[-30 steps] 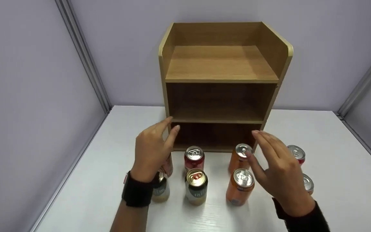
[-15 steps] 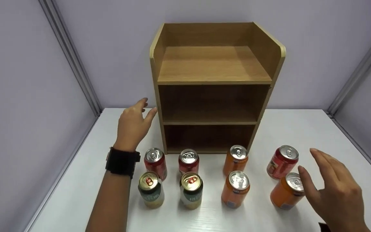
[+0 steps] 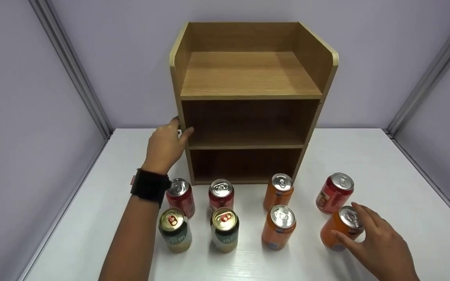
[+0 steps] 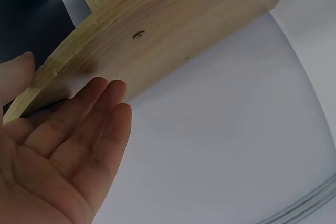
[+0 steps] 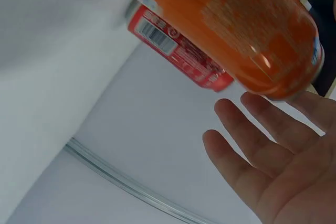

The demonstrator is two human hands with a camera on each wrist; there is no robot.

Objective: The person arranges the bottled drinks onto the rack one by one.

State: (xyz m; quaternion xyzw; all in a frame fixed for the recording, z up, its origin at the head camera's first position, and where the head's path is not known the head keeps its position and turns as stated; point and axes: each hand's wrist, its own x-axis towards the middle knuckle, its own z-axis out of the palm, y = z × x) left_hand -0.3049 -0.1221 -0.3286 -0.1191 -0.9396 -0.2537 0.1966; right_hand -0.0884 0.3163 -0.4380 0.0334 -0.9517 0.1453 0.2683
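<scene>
In the head view my left hand (image 3: 165, 146) straddles the left side panel of a wooden shelf unit (image 3: 250, 97), thumb at the front edge and fingers along the outside. The left wrist view shows those fingers (image 4: 86, 140) nearly straight beside the panel (image 4: 173, 35). My right hand (image 3: 383, 246) is spread around the right side of an orange can (image 3: 340, 230), thumb in front and fingers near its top. From the right wrist, the fingers (image 5: 273, 140) look extended, just beside the orange can (image 5: 236, 30). A red can (image 3: 334, 193) stands behind it.
Two more orange cans (image 3: 279, 230) stand right of centre. On the left are two green-and-gold cans (image 3: 225, 230) with two red cans (image 3: 221, 195) behind them. Grey-framed panels (image 3: 68, 66) enclose the white table (image 3: 365, 156).
My hands have moved apart from in front of the shelf unit. The left has reached around its side panel; the right went out to the right, then back in to the orange can.
</scene>
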